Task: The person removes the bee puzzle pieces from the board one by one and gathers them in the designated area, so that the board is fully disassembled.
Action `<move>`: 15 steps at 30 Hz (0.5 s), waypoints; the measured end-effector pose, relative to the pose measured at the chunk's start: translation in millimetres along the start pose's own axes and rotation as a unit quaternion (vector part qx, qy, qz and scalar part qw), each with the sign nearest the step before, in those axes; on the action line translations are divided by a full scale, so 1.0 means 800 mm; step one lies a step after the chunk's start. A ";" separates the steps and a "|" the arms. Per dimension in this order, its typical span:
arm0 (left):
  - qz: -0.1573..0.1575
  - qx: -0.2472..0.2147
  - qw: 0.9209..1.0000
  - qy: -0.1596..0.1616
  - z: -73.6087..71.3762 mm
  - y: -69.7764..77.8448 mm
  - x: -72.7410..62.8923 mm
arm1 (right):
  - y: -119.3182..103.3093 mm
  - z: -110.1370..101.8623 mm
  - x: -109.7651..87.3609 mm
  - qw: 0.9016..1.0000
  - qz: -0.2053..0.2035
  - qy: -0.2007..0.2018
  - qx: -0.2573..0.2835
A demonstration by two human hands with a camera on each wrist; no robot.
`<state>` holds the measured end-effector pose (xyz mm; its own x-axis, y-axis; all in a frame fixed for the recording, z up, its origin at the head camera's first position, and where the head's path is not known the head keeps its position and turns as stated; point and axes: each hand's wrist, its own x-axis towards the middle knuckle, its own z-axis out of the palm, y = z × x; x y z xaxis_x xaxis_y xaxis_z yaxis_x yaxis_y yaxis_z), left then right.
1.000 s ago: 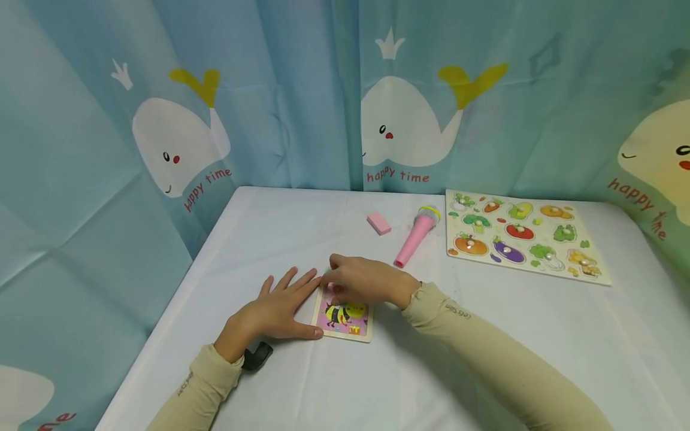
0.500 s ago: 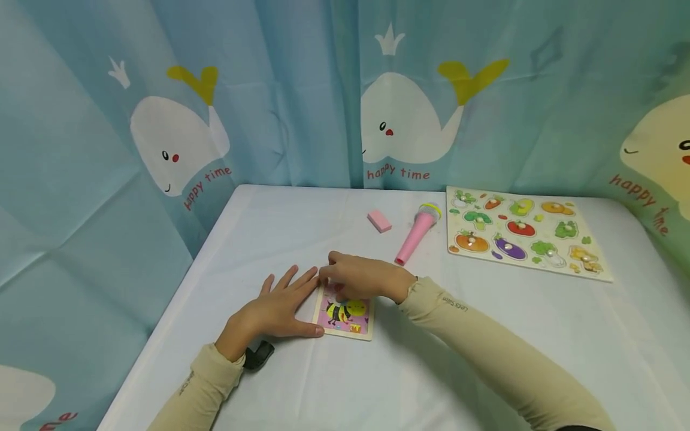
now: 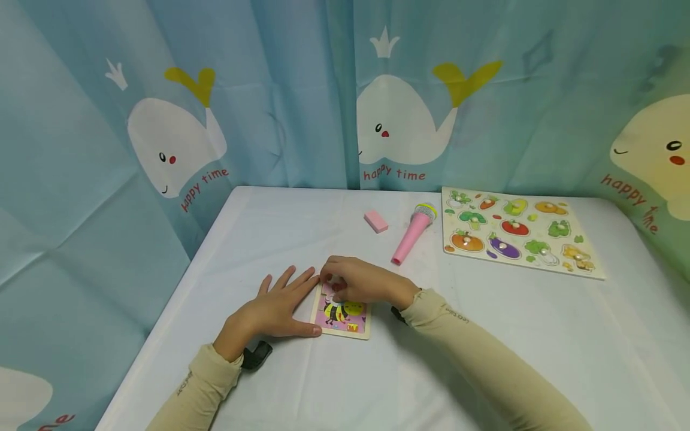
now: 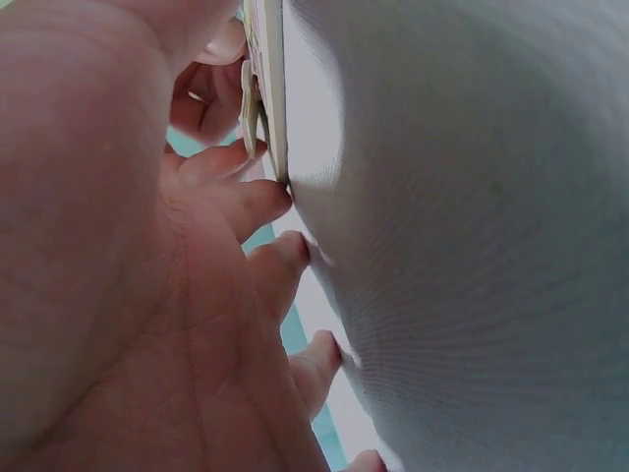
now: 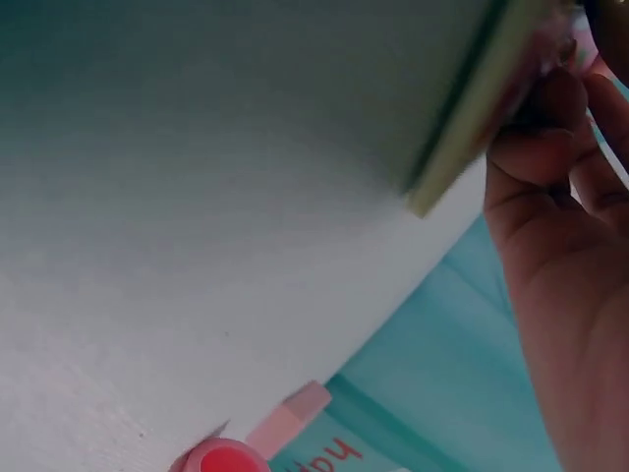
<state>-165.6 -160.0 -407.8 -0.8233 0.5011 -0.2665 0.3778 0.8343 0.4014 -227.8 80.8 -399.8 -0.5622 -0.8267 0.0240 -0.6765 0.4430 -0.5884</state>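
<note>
A small wooden bee puzzle (image 3: 345, 320), pink with a pale frame, lies flat on the white table between the hands. My left hand (image 3: 280, 308) rests with fingers spread along its left side, the thumb on the frame's lower left corner and the index fingertip by the upper left. Over the puzzle's top part, my right hand (image 3: 363, 280) is curled, thumb and fingers pinching a thin puzzle piece (image 4: 249, 108). This piece stands tilted up from the board in the left wrist view, its low end by a left fingertip. Right fingers hide much of the puzzle's upper area.
A pink block (image 3: 376, 221) and a pink toy microphone (image 3: 412, 236) lie beyond the right hand. At the back right is a vegetable peg puzzle board (image 3: 523, 233). A blue whale-print curtain (image 3: 302, 120) hangs behind the table (image 3: 431, 371).
The right hand's fingers have shifted slightly over the puzzle's upper left, exposing a bit more of it. The left hand stays in place. The head view has moved a little.
</note>
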 end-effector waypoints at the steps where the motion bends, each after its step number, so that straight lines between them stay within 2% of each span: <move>1: 0.000 -0.001 1.000 0.000 0.000 0.000 0.000 | 0.001 0.001 -0.001 1.000 0.002 0.004 0.005; 5: 0.001 -0.002 1.000 0.002 0.000 0.000 0.000 | 0.004 0.002 -0.001 1.000 0.010 0.016 0.023; 9: 0.004 -0.002 1.000 0.005 0.000 0.000 -0.001 | 0.002 -0.001 0.000 0.998 0.038 0.018 0.044; 15: 0.005 -0.003 1.000 0.005 0.000 0.001 -0.002 | -0.003 -0.003 0.007 0.998 0.061 0.008 0.034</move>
<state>-164.2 -159.8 -407.0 -0.8236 0.5070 -0.2543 0.3834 0.8281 0.4090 -230.2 75.8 -396.5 -0.6468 -0.7617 -0.0380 -0.5686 0.5148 -0.6416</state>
